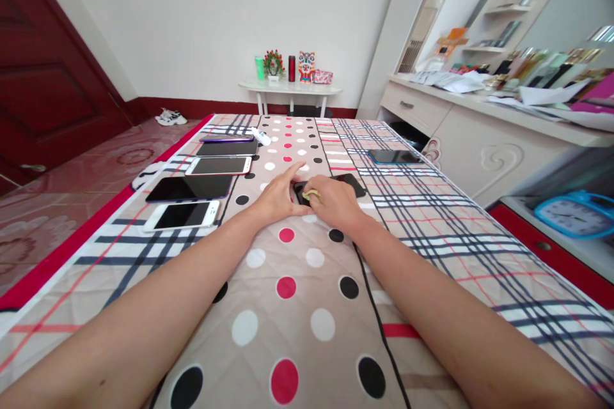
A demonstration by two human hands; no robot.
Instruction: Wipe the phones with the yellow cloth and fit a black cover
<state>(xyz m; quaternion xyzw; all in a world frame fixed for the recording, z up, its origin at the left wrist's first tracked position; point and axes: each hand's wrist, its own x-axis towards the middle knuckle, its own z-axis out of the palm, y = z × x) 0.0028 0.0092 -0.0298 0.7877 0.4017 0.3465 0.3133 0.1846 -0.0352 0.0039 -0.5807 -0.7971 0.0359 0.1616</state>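
Note:
A black phone (346, 183) lies screen up in the middle of the patterned bedspread (297, 307). My left hand (275, 197) rests on its left end, fingers spread, steadying it. My right hand (334, 201) presses a small yellowish cloth (311, 194) onto the phone's near end. Most of the phone is hidden under both hands.
Several phones lie in a column at left: white (182, 215), dark (189, 188), white (219, 166), dark (227, 148), purple (226, 138). A small white bottle (261, 136) lies beyond them. Another dark phone (394, 156) lies at right. A dresser (480, 134) and a blue clock (575, 214) stand at right.

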